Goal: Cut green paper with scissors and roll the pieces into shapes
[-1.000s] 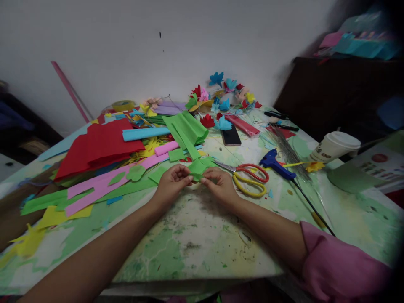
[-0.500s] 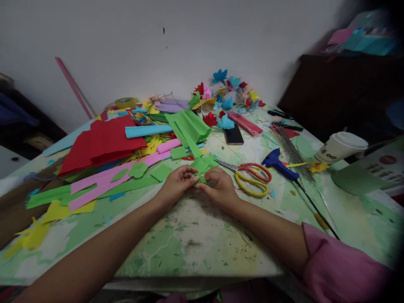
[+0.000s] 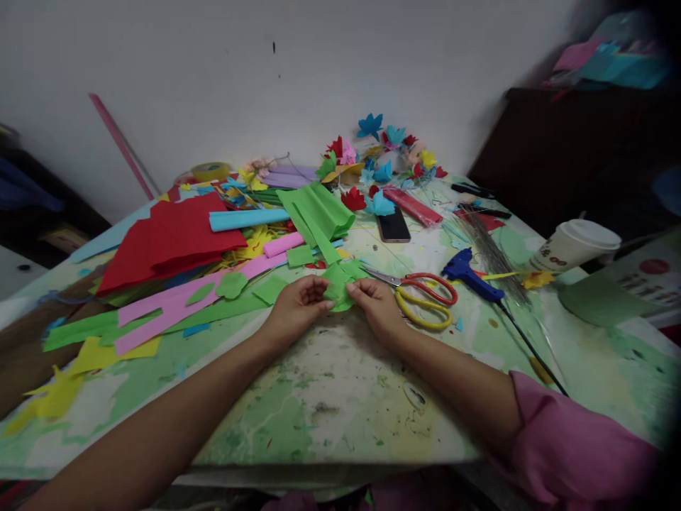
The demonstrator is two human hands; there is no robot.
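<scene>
Left hand (image 3: pixel 299 306) and right hand (image 3: pixel 379 306) have parted slightly; green paper (image 3: pixel 339 292) lies between, pinched by both.

Matt green crepe paper (image 3: pixel 319 213), shiny metal scissor blades (image 3: pixel 381 275)

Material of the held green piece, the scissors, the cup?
Green piece: likely crepe paper, matte, thin and creased. Scissors: metal blades, by the grey sheen; handles probably plastic-coated, smooth red and yellow. Cup: probably paper, matte with print; lid likely white plastic, rimmed.
</scene>
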